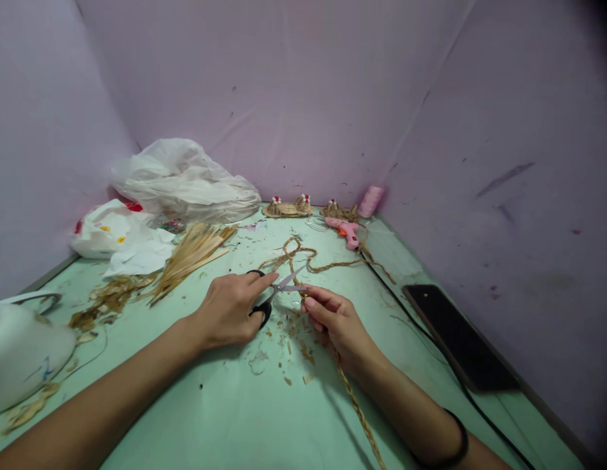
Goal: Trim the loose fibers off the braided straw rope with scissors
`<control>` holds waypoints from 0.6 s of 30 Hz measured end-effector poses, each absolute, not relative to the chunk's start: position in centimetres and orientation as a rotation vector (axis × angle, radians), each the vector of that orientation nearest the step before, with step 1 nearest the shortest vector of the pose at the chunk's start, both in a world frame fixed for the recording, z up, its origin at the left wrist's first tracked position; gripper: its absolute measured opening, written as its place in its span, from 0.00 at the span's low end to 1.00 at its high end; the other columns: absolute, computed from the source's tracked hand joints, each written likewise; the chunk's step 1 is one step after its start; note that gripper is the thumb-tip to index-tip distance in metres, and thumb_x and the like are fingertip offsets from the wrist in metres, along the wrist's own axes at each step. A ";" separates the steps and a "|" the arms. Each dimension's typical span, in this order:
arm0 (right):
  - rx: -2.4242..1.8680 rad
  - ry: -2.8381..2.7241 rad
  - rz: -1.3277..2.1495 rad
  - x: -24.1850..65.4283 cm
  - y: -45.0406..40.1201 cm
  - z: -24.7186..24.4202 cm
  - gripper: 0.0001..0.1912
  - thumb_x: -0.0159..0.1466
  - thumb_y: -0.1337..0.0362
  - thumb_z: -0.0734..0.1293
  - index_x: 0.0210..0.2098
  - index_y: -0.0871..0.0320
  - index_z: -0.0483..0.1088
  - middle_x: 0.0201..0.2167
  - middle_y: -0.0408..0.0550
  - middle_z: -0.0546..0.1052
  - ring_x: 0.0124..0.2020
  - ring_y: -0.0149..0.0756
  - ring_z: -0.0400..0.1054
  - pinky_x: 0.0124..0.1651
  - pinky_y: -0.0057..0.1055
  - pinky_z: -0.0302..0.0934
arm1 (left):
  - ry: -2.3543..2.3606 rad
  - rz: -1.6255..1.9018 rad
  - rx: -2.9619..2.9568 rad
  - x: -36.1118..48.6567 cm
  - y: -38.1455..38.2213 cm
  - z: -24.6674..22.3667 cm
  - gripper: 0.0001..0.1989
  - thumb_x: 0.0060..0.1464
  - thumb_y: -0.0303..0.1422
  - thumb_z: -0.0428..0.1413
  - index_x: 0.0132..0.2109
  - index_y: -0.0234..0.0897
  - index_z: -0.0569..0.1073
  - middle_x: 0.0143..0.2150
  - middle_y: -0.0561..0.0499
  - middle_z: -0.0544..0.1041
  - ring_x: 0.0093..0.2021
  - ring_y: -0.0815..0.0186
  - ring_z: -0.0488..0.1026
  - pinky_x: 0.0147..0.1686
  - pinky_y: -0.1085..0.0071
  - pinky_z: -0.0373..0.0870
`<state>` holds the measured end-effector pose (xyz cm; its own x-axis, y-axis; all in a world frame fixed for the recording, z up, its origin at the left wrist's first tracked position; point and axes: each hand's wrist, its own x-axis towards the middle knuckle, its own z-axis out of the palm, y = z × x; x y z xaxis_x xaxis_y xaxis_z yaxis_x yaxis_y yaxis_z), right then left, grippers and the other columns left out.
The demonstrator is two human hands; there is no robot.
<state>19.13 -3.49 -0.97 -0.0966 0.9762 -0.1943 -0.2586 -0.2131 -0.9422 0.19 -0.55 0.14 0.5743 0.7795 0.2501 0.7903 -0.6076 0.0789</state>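
Observation:
In the head view my left hand (232, 307) grips a pair of scissors (280, 286) by its black handles, with the blades spread and pointing right. A braided straw-coloured cord (353, 395) is pinched between the fingertips of my right hand (335, 320). The cord runs down toward the lower edge on one side and away past the scissors on the other, where it loops on the table. The blades lie around or right beside the cord, close to my right fingertips; I cannot tell which. Small fibre scraps (307, 352) lie beneath my hands.
A pink glue gun (343, 230), a pink thread spool (371, 201) and small woven pieces (288, 209) sit at the back. On the right lie a phone (457, 333) and a black cable (421, 326). Dried strips (188, 258), a plastic bag (186, 179) and a white object (27, 356) occupy the left.

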 end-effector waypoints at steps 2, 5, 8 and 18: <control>-1.106 -0.970 1.527 19.1 -3.5 -0.9 0.21 0.48 0.60 0.69 0.41 0.61 0.72 0.21 0.40 0.67 0.15 0.20 0.47 0.15 0.22 0.36 | -1.360 -0.341 -2.752 0.2 -0.4 0.3 0.30 0.43 0.30 0.47 0.57 0.38 0.59 0.38 0.49 0.72 0.35 0.59 0.70 0.30 0.66 0.64; -1.133 -0.992 1.503 19.1 -3.5 -1.1 0.21 0.49 0.60 0.69 0.41 0.60 0.72 0.20 0.40 0.66 0.15 0.20 0.46 0.16 0.23 0.36 | -1.336 -0.280 -2.771 0.2 -0.2 0.5 0.31 0.43 0.30 0.47 0.58 0.38 0.58 0.40 0.49 0.72 0.37 0.59 0.70 0.30 0.66 0.64; -1.147 -1.033 1.487 19.1 -3.6 -1.2 0.19 0.49 0.60 0.69 0.40 0.60 0.73 0.19 0.39 0.65 0.15 0.20 0.44 0.16 0.23 0.35 | -1.304 -0.247 -2.798 0.0 -0.2 0.8 0.31 0.43 0.29 0.47 0.58 0.38 0.58 0.41 0.48 0.71 0.38 0.59 0.70 0.31 0.66 0.64; -1.178 -1.081 1.529 19.1 -3.6 -0.8 0.17 0.48 0.60 0.68 0.37 0.60 0.75 0.13 0.35 0.58 0.14 0.21 0.40 0.18 0.25 0.33 | -1.234 -0.151 -2.845 -0.1 -0.3 1.3 0.30 0.44 0.28 0.47 0.58 0.38 0.58 0.38 0.48 0.73 0.35 0.60 0.70 0.30 0.67 0.63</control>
<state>19.09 -3.64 -0.82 -0.1451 0.9697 -0.1967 -0.1381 -0.2167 -0.9664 -0.10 -0.33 1.34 0.6796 0.7263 0.1036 0.7298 -0.6836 0.0052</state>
